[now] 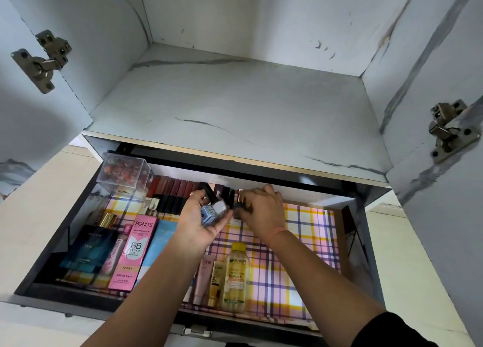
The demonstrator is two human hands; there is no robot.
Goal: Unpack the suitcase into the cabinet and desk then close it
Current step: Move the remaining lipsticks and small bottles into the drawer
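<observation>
Below the open white marble-patterned cabinet (235, 98), a dark grey pulled-out drawer (364, 242) with a pink, yellow and purple checked liner (300, 242) holds the cosmetics. The left hand (198, 229) is palm up over the drawer, fingers curled round a small pale blue bottle (207, 214) and a small white bottle (219, 206). Just beside it, the right hand (264, 213) pinches a little black-capped bottle (238, 207). A row of dark red lipsticks (175, 189) lines the back wall. A clear plastic box (125, 172) sits at the back left corner. A pink Pond's carton (136, 252) and a yellow Garnier bottle (236, 276) lie nearer the front.
</observation>
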